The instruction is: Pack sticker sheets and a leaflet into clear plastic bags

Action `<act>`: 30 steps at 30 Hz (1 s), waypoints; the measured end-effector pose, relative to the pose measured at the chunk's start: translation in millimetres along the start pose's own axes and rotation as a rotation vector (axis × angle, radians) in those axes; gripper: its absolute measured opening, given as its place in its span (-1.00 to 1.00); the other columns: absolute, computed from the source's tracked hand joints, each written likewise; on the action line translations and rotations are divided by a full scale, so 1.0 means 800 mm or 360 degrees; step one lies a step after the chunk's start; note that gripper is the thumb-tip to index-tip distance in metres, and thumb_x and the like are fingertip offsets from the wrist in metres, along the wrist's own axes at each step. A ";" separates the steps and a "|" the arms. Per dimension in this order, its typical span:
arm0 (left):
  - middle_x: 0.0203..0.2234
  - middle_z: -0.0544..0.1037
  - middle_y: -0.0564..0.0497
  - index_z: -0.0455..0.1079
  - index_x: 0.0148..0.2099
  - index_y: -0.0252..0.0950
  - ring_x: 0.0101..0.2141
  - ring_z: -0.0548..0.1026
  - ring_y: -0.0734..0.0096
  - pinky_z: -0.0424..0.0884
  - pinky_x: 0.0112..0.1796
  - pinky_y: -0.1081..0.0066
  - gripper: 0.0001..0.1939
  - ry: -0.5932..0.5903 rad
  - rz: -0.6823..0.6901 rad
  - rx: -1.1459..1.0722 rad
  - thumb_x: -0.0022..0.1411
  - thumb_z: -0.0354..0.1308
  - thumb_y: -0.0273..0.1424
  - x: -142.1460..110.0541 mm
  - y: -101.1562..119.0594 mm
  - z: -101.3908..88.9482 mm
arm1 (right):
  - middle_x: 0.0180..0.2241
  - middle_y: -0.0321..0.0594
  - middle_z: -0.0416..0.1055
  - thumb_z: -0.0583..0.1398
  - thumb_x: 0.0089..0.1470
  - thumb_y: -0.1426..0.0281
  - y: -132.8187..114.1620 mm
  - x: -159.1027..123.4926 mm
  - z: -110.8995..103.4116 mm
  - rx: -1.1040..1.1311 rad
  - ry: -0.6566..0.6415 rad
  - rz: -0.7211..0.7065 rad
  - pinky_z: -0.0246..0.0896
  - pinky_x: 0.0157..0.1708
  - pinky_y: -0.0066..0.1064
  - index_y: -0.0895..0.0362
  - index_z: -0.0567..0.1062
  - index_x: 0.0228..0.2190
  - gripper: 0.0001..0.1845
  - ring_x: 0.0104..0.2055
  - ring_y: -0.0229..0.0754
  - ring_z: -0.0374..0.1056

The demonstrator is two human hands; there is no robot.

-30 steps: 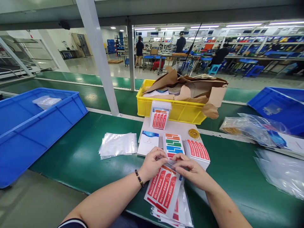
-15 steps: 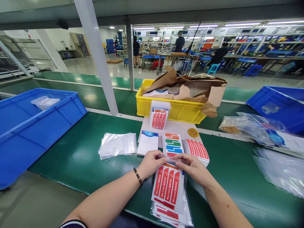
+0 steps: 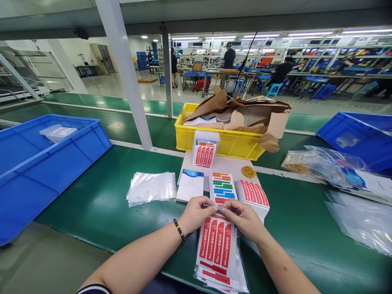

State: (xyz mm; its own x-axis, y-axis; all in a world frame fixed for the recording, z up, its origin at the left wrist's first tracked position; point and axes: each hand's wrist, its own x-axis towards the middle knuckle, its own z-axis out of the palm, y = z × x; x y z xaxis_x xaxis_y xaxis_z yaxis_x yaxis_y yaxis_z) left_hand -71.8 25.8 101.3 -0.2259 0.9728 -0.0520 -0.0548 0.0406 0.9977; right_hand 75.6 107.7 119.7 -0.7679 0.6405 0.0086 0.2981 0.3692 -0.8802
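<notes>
Clear bag pinched along its top edge by left hand and right hand

The fingers of both hands are closed on the top edge of the clear bag, the two sets near each other; the bag extends from the fingers toward the wearer, a red-and-white label sheet showing inside. Filled bags lie beneath it on the green counter. Directly beyond the fingers: multicoloured label stack, its near end partly covered by them. Beyond the left fingers: white booklet; farther left, flat clear bags. Beyond the right fingers: red label stack, with rubber bands behind it. Farther beyond the fingers, an upright bagged set stands in front of a yellow bin
</notes>
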 end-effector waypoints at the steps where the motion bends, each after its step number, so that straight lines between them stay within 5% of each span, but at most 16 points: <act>1: -0.56 0.43 0.04 0.36 -0.47 -0.39 -0.50 0.34 0.54 0.26 -0.41 0.52 -0.88 -0.0028 -0.0001 -0.0005 -0.04 0.12 -0.41 0.000 0.000 0.001 | -0.52 -0.31 0.30 0.08 0.02 0.29 -0.002 0.000 0.002 -0.0059 0.0012 -0.0022 0.12 -0.45 -0.46 0.15 0.34 -0.54 -0.79 -0.46 -0.29 0.21; 7: -0.57 0.43 0.03 0.37 -0.48 -0.38 -0.51 0.35 0.52 0.26 -0.44 0.51 -0.88 -0.0094 0.0034 0.0188 -0.01 0.10 -0.41 -0.001 -0.001 0.002 | -0.52 -0.29 0.32 0.05 0.05 0.35 -0.005 -0.003 0.007 -0.0316 -0.0002 -0.0185 0.15 -0.44 -0.45 0.14 0.33 -0.54 -0.81 -0.45 -0.27 0.25; 10: -0.49 0.44 0.01 0.41 -0.42 -0.34 -0.42 0.37 0.46 0.28 -0.35 0.45 -0.88 -0.0049 0.0286 0.0513 0.00 0.10 -0.40 -0.002 0.003 -0.002 | -0.49 -0.27 0.31 0.03 0.07 0.39 0.002 -0.001 0.003 -0.0453 0.0006 -0.0311 0.18 -0.42 -0.43 0.13 0.33 -0.51 -0.83 -0.43 -0.26 0.25; 13: -0.37 0.42 -0.03 0.40 -0.26 -0.30 -0.28 0.35 0.38 0.26 -0.23 0.39 -0.80 0.0154 0.0607 0.0734 0.02 0.11 -0.37 -0.005 0.010 -0.009 | -0.40 -0.17 0.32 0.04 0.04 0.41 0.008 0.000 -0.002 -0.0775 0.0254 -0.0509 0.21 -0.33 -0.32 0.14 0.36 -0.40 -0.89 -0.32 -0.17 0.26; 17: -0.37 0.41 -0.05 0.37 -0.23 -0.31 -0.31 0.35 0.43 0.28 -0.28 0.43 -0.79 0.0357 0.0744 0.0614 0.15 -0.04 -0.38 -0.005 0.018 -0.017 | -0.20 0.01 0.29 0.06 0.02 0.41 0.002 -0.009 0.013 -0.1216 0.0497 -0.0738 0.16 -0.17 -0.15 0.20 0.38 -0.26 -0.79 -0.12 -0.02 0.20; 24: -0.40 0.42 -0.01 0.37 -0.30 -0.32 -0.31 0.37 0.46 0.25 -0.19 0.43 -0.78 0.0477 0.0663 0.0462 0.18 -0.10 -0.39 0.003 0.019 -0.023 | 0.13 0.10 0.00 0.00 -0.07 -0.04 0.006 -0.039 0.074 -0.1483 -0.0386 -0.0762 -0.21 0.03 0.11 0.22 0.05 0.11 -0.17 0.16 0.19 -0.16; 30: -0.41 0.42 -0.02 0.37 -0.30 -0.33 -0.31 0.37 0.45 0.27 -0.22 0.45 -0.77 0.0413 0.0590 0.0447 0.18 -0.10 -0.38 0.000 0.018 -0.020 | 0.18 0.01 -0.16 -0.01 -0.10 -0.07 0.022 -0.040 0.077 -0.1369 -0.0504 -0.0620 -0.39 0.07 0.11 0.17 -0.08 0.15 -0.11 0.19 0.18 -0.31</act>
State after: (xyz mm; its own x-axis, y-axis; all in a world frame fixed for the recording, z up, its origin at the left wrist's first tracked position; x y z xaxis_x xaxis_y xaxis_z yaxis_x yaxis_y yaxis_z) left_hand -88.6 22.9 114.6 -0.4157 0.8465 0.3325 0.3288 -0.2010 0.9228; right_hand 70.6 52.0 74.1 -0.9781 0.2078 -0.0137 0.2064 0.9581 -0.1985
